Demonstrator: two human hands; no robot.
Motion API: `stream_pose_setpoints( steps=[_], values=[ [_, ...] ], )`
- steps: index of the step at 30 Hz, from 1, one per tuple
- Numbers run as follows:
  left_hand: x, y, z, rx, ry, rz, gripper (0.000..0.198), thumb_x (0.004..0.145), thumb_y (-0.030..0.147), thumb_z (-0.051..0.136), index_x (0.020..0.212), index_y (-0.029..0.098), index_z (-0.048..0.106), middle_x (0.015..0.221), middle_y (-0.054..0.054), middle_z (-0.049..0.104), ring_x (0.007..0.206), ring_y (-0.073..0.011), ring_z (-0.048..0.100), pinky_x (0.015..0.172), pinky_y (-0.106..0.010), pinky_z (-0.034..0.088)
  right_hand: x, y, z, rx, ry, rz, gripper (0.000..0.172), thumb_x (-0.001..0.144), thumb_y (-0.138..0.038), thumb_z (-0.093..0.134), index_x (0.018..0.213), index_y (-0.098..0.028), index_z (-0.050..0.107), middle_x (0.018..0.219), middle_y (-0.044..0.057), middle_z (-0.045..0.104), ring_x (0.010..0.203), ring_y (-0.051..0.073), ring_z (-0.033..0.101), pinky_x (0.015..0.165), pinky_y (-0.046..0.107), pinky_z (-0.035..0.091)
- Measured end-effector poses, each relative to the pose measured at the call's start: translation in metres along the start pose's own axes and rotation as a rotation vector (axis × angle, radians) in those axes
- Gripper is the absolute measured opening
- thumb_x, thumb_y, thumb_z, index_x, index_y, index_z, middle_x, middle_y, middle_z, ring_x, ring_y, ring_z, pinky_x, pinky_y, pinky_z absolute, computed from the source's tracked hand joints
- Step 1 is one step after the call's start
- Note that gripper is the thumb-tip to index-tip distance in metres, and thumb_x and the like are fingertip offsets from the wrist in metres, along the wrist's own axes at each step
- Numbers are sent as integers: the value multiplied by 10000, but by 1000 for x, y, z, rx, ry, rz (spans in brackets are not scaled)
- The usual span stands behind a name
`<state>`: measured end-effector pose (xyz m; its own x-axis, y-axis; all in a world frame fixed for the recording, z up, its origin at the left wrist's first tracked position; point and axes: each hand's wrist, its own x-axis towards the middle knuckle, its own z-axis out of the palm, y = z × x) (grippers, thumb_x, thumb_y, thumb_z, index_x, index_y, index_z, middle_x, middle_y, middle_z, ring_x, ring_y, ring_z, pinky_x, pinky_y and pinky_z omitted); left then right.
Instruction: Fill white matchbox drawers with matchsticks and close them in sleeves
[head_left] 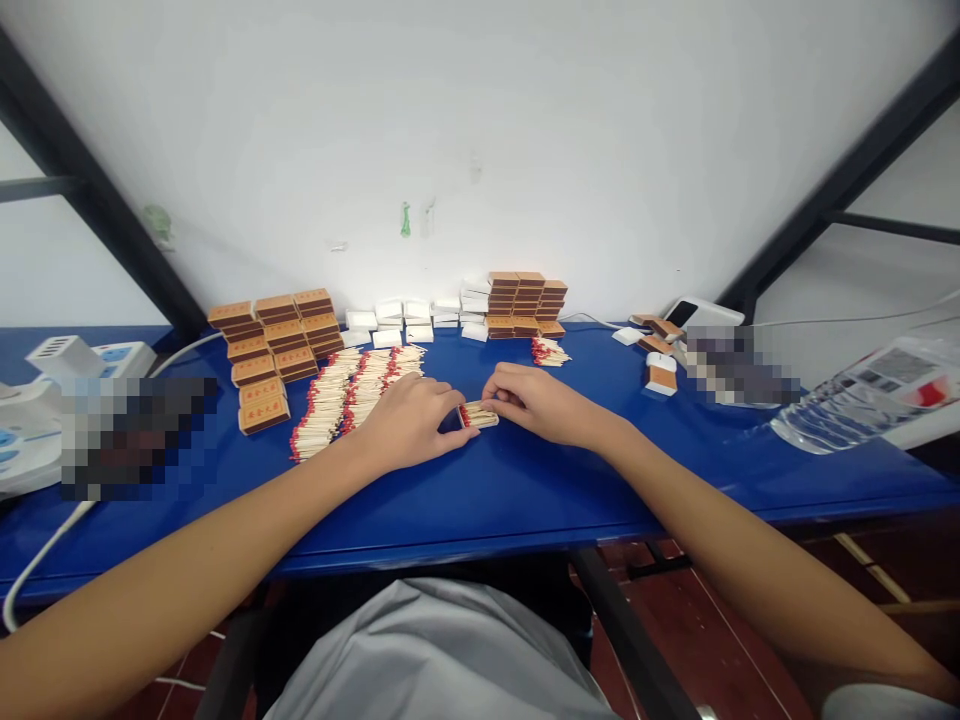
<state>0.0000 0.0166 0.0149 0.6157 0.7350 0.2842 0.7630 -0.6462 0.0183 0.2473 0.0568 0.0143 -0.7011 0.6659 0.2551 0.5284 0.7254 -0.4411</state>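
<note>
Match tray, filled, between two hands

Match tray (493, 424): one, open, holding red-tipped matches; centre of the frame, on a blue table (480, 510). Left hand (414, 420): thumb and fingers grasping the tray's left end. Right hand (538, 402): fingers curled, tips at the tray's right end; whether they pinch a match, cannot tell. Loose matches (360, 392): banked in rows, left of centre. Small match heap (551, 352): right of centre. Brown matchboxes (279, 345): stacked, left of the frame. White trays (390, 318): grouped, upper centre.
</note>
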Motion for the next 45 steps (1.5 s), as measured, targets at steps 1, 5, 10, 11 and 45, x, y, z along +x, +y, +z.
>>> stream_pose_setpoints(
  steps=[1, 5, 10, 11, 45],
  values=[
    [0, 0, 0, -1, -5, -2, 315, 1000, 504, 712, 1040, 199, 778, 880, -51, 758, 849, -246, 708, 814, -375, 488, 0, 0, 1, 1, -2, 3, 193, 1069, -345, 556, 961, -215, 651, 936, 49, 614, 773, 187, 565, 711, 322, 439],
    [0, 0, -1, -5, -9, -11, 321, 1005, 503, 707, 1057, 195, 781, 885, -51, 761, 855, -250, 709, 817, -380, 488, 0, -2, 1, 11, 2, -2, 188, 1074, -334, 539, 968, -219, 643, 942, 50, 616, 774, 187, 562, 715, 322, 439],
    [0, 0, 0, -12, -3, 1, 310, 1004, 492, 712, 1061, 194, 777, 884, -52, 761, 859, -251, 712, 822, -380, 490, -2, -6, -2, 24, 51, -25, 188, 1076, -345, 549, 1010, -221, 674, 941, 49, 610, 779, 191, 563, 717, 328, 439],
    [0, 0, 0, -11, -3, 4, 310, 1002, 489, 716, 1066, 192, 775, 886, -52, 761, 861, -252, 713, 824, -381, 490, -2, -6, -2, 32, 46, -30, 194, 1074, -357, 559, 1014, -222, 685, 936, 48, 603, 769, 190, 555, 705, 327, 435],
    [-2, -2, 1, -52, -18, -20, 307, 991, 489, 746, 1059, 190, 759, 918, -43, 755, 891, -245, 715, 807, -367, 467, -3, -3, -1, 115, 6, -57, 144, 1007, -295, 686, 1027, -226, 811, 886, 20, 553, 731, 150, 558, 671, 294, 461]
  ],
)
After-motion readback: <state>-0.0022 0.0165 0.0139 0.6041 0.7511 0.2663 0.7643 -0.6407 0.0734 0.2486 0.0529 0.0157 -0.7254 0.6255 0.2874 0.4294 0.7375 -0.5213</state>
